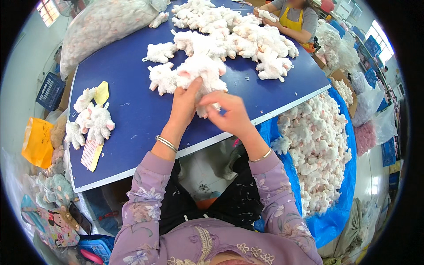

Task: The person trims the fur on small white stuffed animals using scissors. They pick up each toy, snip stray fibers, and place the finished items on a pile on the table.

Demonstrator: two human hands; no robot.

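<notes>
A white fluffy plush toy (204, 70) with pink ear patches is held over the near part of the blue table, its lower end hanging down. My left hand (184, 100) grips its left side, thumb pressed up against the fur. Beside the toy's lower end is my right hand (232, 114), smeared by motion. Its fingers are bent toward the toy, and whether they pinch it cannot be made out. Just behind lies a heap of similar plush toys (260, 39), some with small white loops. A single toy (161, 78) rests left of the held one.
The blue table (132, 145) has a pale edge strip. At its left are several toys (98, 123) and a dotted card (91, 153). A large clear bag (106, 31) stands far left. Right, a blue-lined container (316, 154) is full of plush pieces. Across sits a person (296, 22) in a yellow apron.
</notes>
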